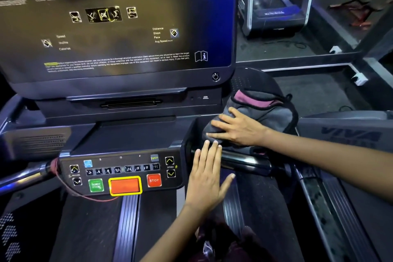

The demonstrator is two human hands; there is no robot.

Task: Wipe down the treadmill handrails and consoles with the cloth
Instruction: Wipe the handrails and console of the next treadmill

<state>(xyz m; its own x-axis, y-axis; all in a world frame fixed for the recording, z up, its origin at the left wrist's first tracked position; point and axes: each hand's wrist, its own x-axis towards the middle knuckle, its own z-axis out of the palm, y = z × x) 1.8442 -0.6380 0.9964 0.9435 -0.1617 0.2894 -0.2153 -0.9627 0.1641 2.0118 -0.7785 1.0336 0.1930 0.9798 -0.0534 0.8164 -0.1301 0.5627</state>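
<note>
A grey cloth (270, 112) with a pink edge lies bunched in the tray on the right side of the treadmill console (127, 134). My right hand (236, 127) lies flat on the cloth with straight fingers, pressing it down. My left hand (206, 178) hovers just in front of it, fingers straight and spread, over the end of the right handrail bar (248, 160); I cannot tell whether it touches the bar. The big dark display (119, 27) fills the upper left. The button panel (121, 174) sits below it.
A left handrail bar (23, 176) juts out at the left with a red cord (70, 189) hanging from it. The treadmill belt (95, 229) runs below. The right side arm (348, 132) carries a logo. Another treadmill (276, 6) stands behind at upper right.
</note>
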